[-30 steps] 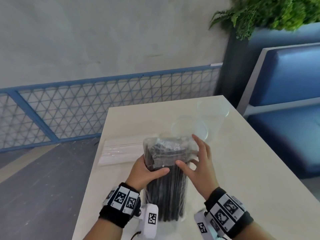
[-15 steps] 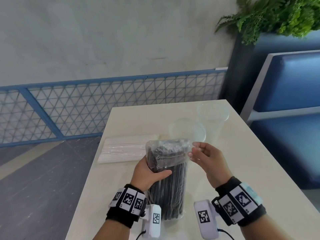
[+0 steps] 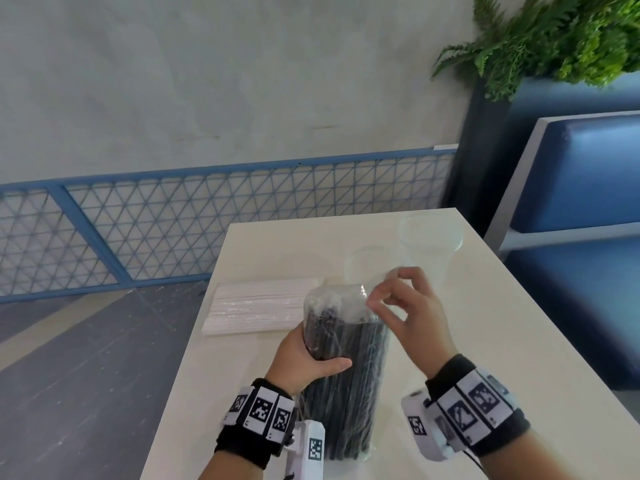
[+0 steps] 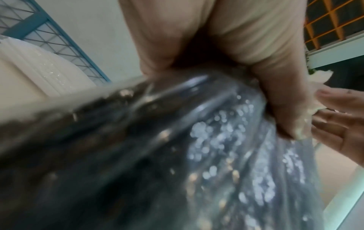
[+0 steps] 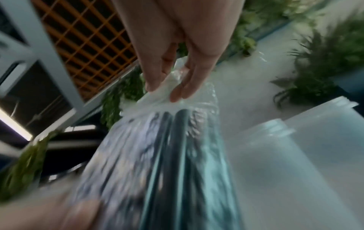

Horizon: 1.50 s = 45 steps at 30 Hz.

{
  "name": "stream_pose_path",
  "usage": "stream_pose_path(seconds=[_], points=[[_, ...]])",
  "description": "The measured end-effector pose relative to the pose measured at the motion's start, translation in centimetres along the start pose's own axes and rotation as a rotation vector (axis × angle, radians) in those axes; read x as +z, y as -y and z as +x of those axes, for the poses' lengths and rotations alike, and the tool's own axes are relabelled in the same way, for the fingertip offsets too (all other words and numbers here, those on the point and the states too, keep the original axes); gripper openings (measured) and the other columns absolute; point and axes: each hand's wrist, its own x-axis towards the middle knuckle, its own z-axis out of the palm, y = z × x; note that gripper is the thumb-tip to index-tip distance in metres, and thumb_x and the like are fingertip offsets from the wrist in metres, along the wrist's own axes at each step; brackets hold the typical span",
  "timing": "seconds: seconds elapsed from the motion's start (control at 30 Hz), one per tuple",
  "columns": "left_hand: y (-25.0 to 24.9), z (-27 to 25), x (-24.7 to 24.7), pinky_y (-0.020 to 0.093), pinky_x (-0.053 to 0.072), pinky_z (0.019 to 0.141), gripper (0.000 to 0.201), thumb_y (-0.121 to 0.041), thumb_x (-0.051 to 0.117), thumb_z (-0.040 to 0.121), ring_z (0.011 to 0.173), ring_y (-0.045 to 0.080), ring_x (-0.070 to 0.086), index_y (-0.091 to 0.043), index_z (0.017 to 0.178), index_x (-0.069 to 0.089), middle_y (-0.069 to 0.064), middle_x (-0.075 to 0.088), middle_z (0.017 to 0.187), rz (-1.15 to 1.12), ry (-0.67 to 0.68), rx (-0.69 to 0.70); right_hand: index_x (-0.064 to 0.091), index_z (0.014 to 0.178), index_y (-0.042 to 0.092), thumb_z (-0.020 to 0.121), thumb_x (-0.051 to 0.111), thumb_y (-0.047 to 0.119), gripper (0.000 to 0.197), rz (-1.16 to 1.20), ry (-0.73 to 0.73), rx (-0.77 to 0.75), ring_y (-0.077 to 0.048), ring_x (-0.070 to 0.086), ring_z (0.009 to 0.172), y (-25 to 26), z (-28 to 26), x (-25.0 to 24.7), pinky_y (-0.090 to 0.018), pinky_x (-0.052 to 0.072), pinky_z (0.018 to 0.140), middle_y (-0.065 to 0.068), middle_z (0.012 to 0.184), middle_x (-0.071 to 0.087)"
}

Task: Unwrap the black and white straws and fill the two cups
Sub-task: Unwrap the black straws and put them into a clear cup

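A pack of black straws (image 3: 346, 375) in clear plastic wrap stands upright on the table (image 3: 485, 341). My left hand (image 3: 304, 358) grips the pack around its upper part. At the pack's top right corner my right hand (image 3: 398, 306) pinches the loose wrap (image 5: 157, 93) between thumb and fingers. The same black straws (image 4: 177, 155) fill the left wrist view, blurred. A flat pack of white straws (image 3: 256, 310) lies behind, to the left. Two clear plastic cups (image 3: 367, 268) (image 3: 429, 237) stand behind the black pack, both empty.
The table's left edge (image 3: 194, 358) drops to a grey floor. A blue mesh railing (image 3: 173, 223) runs behind. A blue bench (image 3: 571, 271) stands close to the table's right side, with a green plant (image 3: 554, 39) above.
My right hand went from resting open against the pack's side to pinching the wrap at its top corner. The left hand kept its grip on the pack.
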Motion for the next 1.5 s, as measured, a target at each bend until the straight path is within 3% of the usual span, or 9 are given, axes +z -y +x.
stream_pose_path(seconds=[0.1,0.23,0.4,0.63,0.83,1.0,1.1,1.3,1.5], points=[[-0.3,-0.1,-0.3,0.011,0.049,0.079,0.055,-0.027,0.087,0.055,0.092,-0.007,0.063,-0.032,0.100,0.056,-0.015,0.068,0.099,0.021,0.092,0.027,0.058,0.077,0.022,0.083,0.064,0.008,0.016,0.124,-0.149,0.096,-0.002,0.064,0.080,0.5,2.5,-1.1,-0.014,0.051,0.077,0.001,0.095,0.054],[-0.5,0.0,-0.8,0.016,0.049,0.081,0.062,-0.029,0.087,0.054,0.096,-0.004,0.063,-0.025,0.108,0.056,-0.013,0.068,0.102,0.023,0.071,0.057,0.048,0.110,0.032,0.089,0.055,0.010,0.031,0.178,-0.117,0.038,0.000,0.060,0.105,1.4,3.1,-1.8,-0.010,0.047,0.085,0.006,0.124,0.046],[-1.1,0.0,-1.7,0.005,0.047,0.075,0.059,-0.029,0.088,0.052,0.092,-0.010,0.061,-0.035,0.099,0.053,-0.017,0.066,0.098,0.023,-0.023,0.096,0.064,0.090,0.016,0.090,0.055,0.018,0.010,-0.167,0.069,-0.171,0.001,0.058,0.078,2.9,1.3,-0.5,0.000,0.039,0.072,0.013,0.085,0.062],[-2.4,-0.5,-1.7,-0.003,0.039,0.073,0.067,-0.033,0.088,0.051,0.088,-0.026,0.051,-0.049,0.098,0.042,-0.029,0.057,0.094,0.131,0.013,0.206,0.070,0.099,0.009,0.087,0.060,0.015,0.018,-0.381,0.396,0.024,0.001,0.054,0.062,3.1,3.8,-0.4,-0.005,0.038,0.064,0.009,0.070,0.060],[-2.0,-0.2,-1.5,0.000,0.042,0.074,0.064,-0.031,0.087,0.053,0.089,-0.020,0.055,-0.047,0.098,0.044,-0.024,0.062,0.096,0.122,0.012,0.187,0.050,0.130,0.019,0.084,0.064,0.027,0.049,-0.463,0.892,-0.149,-0.015,0.051,0.113,3.7,5.3,-1.0,-0.010,0.033,0.090,-0.001,0.131,0.052],[-1.6,0.2,-1.2,0.005,0.045,0.075,0.063,-0.033,0.088,0.051,0.090,-0.015,0.058,-0.043,0.099,0.047,-0.020,0.065,0.095,0.136,0.020,0.160,0.065,0.086,0.007,0.077,0.064,0.007,0.009,-0.432,0.724,-0.151,-0.026,0.057,0.074,2.6,4.8,0.7,-0.034,0.047,0.067,-0.008,0.086,0.060],[-1.4,0.3,-1.1,-0.001,0.042,0.072,0.062,-0.033,0.087,0.052,0.085,-0.022,0.055,-0.042,0.099,0.048,-0.025,0.062,0.092,0.146,0.030,0.141,0.058,0.066,0.001,0.072,0.050,-0.010,0.015,-0.427,0.628,-0.104,-0.022,0.043,0.060,2.2,5.0,1.2,-0.025,0.033,0.055,-0.007,0.063,0.049],[-1.1,0.7,-1.2,0.002,0.044,0.077,0.062,-0.036,0.085,0.055,0.091,-0.013,0.059,-0.043,0.104,0.048,-0.020,0.065,0.097,0.157,0.018,0.118,0.069,0.070,0.017,0.073,0.074,0.007,0.012,-0.252,0.524,-0.003,0.006,0.057,0.064,2.6,7.4,-1.3,-0.005,0.045,0.067,0.017,0.069,0.060],[-0.6,0.8,-1.8,0.002,0.044,0.072,0.054,-0.035,0.085,0.055,0.086,-0.018,0.056,-0.047,0.092,0.048,-0.026,0.062,0.090,0.146,-0.014,0.086,0.064,0.076,0.025,0.078,0.071,0.010,0.017,-0.136,0.310,0.012,0.001,0.060,0.074,2.3,8.6,-2.1,-0.002,0.042,0.069,0.013,0.077,0.067]])
